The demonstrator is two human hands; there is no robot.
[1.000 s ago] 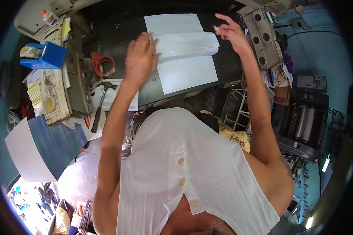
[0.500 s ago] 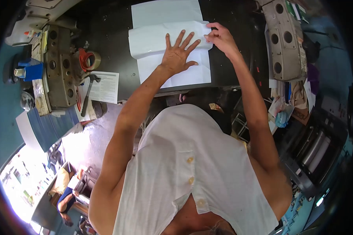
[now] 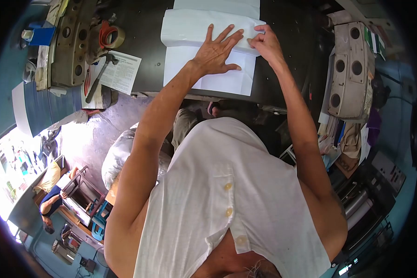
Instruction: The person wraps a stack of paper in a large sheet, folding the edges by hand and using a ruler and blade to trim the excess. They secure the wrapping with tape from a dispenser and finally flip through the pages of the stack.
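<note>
White paper sheet (image 3: 208,34) lies folded under one flat, spread left hand (image 3: 215,53), while right hand (image 3: 264,44) pinches its edge.

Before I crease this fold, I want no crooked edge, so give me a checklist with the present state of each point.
1. Left hand flat on the white paper, fingers spread: ok.
2. Right hand pinching the right end of the folded flap: ok.
3. Flap edges square with the sheet below: cannot tell.
4. Paper fully on the dark table: ok.
5. Hammer and tape roll clear of the paper: ok.
</note>
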